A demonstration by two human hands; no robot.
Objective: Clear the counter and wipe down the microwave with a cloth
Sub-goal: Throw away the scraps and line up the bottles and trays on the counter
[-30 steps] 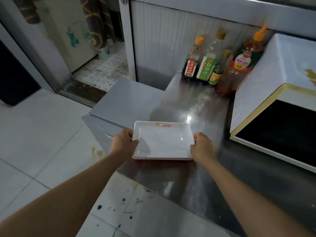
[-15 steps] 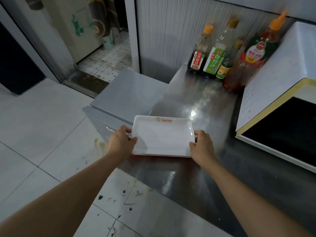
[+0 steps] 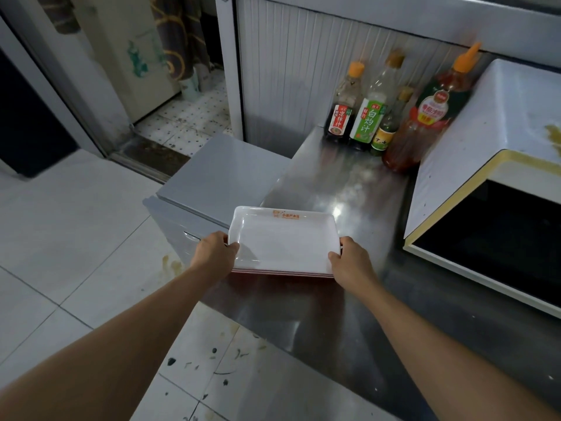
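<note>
The left hand grips the left edge of the trays, thumb over the rim; the right hand grips the right edge likewise. The stack sits at the near left of the counter, seemingly still resting on it. Lift level and evenly so they don't slide apart. The bottles and microwave remain, far right.
</note>
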